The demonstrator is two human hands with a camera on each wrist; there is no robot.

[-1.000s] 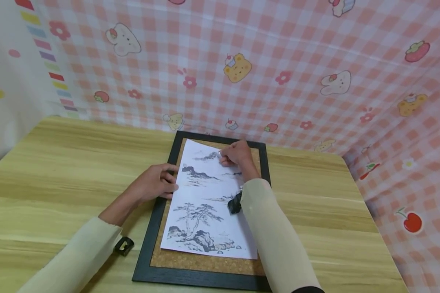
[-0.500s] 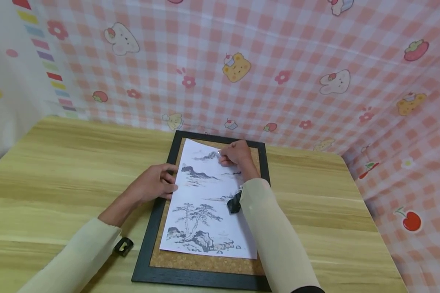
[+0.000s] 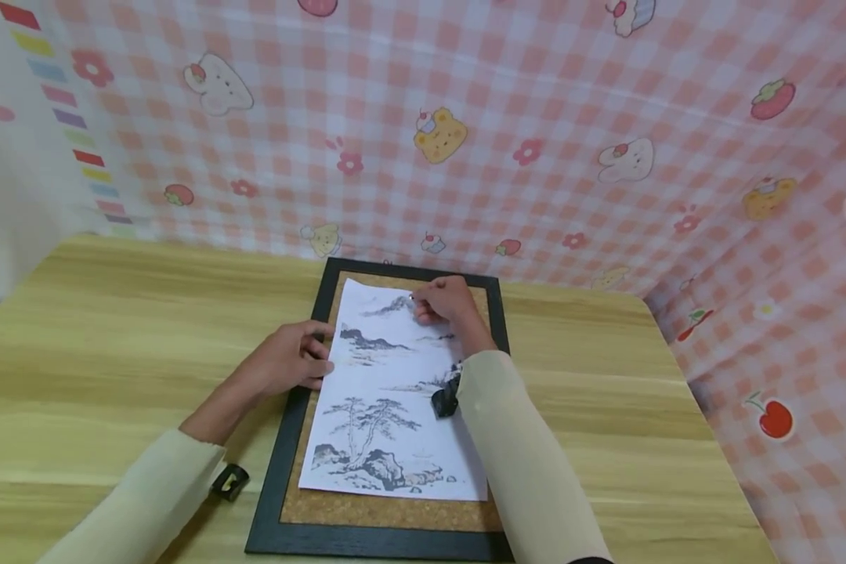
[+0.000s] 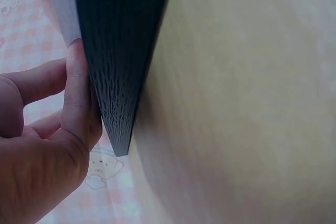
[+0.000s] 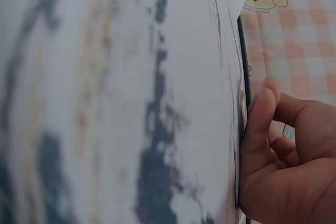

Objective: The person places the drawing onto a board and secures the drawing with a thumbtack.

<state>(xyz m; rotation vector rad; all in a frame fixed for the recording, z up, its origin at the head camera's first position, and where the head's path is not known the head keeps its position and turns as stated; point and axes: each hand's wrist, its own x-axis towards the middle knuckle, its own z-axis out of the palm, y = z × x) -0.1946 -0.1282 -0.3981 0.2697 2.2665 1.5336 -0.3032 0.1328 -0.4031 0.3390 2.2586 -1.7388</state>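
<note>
A white sheet of paper (image 3: pixel 374 376) printed with an ink landscape lies on a cork board (image 3: pixel 395 511) with a black frame (image 3: pixel 366 540). My left hand (image 3: pixel 292 359) rests at the left side of the board, fingertips at the paper's edge. In the left wrist view, its fingers (image 4: pixel 77 85) lie along the frame and touch the paper's edge. At the upper right of the sheet, my right hand (image 3: pixel 446 301) has thumb and fingers curled together, pinching a small shiny thing (image 3: pixel 412 297) whose kind I cannot tell. This hand hides the paper's top right corner.
The board lies on a wood-grain table (image 3: pixel 148 345), its far end close to a pink checked cloth (image 3: pixel 395 188) with cartoon prints. The same cloth stands along the right side. A black wrist device (image 3: pixel 229 482) sits by the left cuff, another (image 3: pixel 446 398) by the right.
The head view has shifted slightly, so the whole scene sits a little further left and lower. Both hands stay at the same places on the paper and board.
</note>
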